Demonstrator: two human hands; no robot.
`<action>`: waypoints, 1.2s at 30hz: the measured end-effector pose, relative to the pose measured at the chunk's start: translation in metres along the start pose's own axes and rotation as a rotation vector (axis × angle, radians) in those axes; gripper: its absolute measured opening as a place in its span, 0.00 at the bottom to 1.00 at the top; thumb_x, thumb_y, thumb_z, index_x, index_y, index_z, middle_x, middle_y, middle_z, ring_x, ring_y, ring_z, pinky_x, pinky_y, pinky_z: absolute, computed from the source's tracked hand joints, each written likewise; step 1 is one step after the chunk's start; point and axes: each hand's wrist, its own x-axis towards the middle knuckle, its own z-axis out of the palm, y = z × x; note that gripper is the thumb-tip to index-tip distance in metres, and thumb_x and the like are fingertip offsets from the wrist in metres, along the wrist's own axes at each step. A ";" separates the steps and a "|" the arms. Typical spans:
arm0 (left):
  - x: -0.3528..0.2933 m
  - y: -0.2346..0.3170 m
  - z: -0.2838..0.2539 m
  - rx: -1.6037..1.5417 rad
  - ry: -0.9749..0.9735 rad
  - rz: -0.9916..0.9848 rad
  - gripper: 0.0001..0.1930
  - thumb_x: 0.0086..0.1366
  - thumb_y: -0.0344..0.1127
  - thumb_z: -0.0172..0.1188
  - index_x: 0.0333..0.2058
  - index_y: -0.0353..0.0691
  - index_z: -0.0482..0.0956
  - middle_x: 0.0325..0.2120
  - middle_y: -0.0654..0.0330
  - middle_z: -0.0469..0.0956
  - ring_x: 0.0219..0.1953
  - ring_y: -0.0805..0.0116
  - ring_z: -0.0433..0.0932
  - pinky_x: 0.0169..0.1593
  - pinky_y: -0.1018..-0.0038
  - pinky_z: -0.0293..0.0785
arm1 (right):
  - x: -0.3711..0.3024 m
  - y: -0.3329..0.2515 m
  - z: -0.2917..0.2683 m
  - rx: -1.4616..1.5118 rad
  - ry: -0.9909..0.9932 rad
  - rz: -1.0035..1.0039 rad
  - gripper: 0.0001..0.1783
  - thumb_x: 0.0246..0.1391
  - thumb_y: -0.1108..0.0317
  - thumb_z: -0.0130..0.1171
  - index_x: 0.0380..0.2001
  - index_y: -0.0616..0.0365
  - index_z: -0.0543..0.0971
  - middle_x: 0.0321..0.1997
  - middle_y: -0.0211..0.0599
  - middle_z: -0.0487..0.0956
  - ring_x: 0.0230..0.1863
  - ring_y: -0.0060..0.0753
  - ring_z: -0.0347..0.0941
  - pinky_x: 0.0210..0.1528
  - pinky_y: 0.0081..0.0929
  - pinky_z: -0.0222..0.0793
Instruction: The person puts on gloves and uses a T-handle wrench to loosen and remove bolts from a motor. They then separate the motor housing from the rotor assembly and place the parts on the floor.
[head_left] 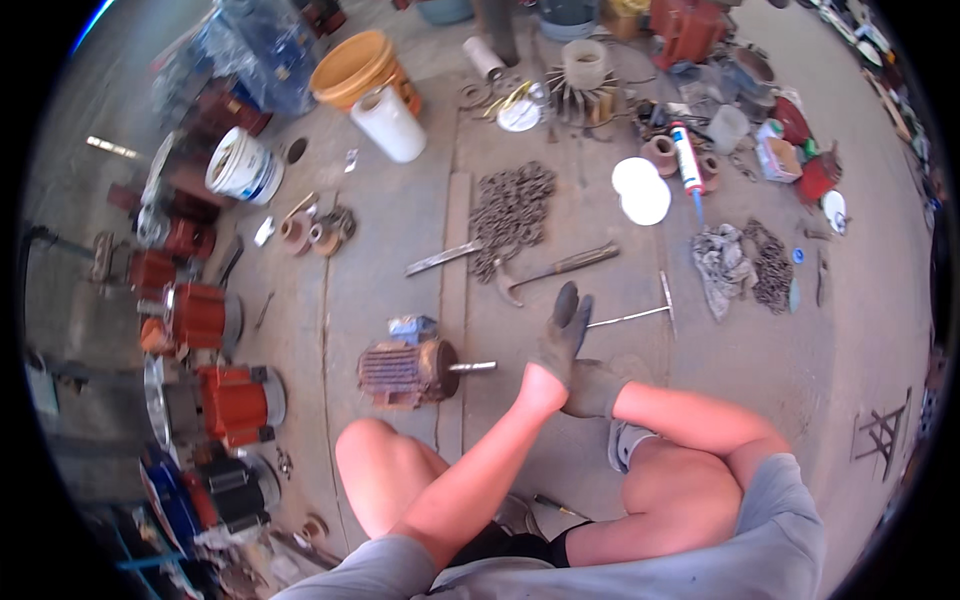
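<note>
Gloved left hand (563,335) raised, fingers extended, holding nothing. Gloved right hand (592,388) gripped the left wrist. Rusty motor (405,372) lay on floor (400,230) left of hands, apart. Hammer (553,270), T-handle wrench (640,312), chain pile (510,212) just ahead.

The person wore dark grey work gloves on the left hand (563,335) and right hand (594,388), a grey short-sleeved shirt, dark shorts, bare forearms and knees.
</note>
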 end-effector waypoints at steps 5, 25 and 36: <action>0.014 0.038 -0.044 -0.711 -0.102 -0.491 0.25 0.85 0.49 0.41 0.66 0.40 0.75 0.55 0.49 0.84 0.62 0.59 0.80 0.69 0.67 0.68 | -0.017 -0.035 -0.019 -0.025 -0.229 0.054 0.21 0.64 0.54 0.53 0.37 0.59 0.88 0.41 0.55 0.87 0.43 0.58 0.84 0.52 0.52 0.78; -0.022 -0.013 -0.008 -2.022 -0.003 -0.752 0.45 0.76 0.74 0.38 0.73 0.41 0.65 0.64 0.50 0.75 0.66 0.54 0.75 0.76 0.57 0.57 | -0.009 -0.019 -0.009 0.215 -0.443 0.141 0.24 0.69 0.50 0.51 0.40 0.60 0.87 0.41 0.48 0.88 0.46 0.52 0.85 0.55 0.47 0.76; -0.024 0.023 -0.029 -1.903 0.136 -0.084 0.31 0.83 0.54 0.42 0.69 0.34 0.69 0.66 0.43 0.73 0.67 0.48 0.74 0.76 0.52 0.61 | -0.016 -0.058 -0.015 0.298 -0.738 -0.094 0.20 0.71 0.58 0.49 0.48 0.59 0.85 0.44 0.41 0.88 0.47 0.39 0.84 0.57 0.38 0.77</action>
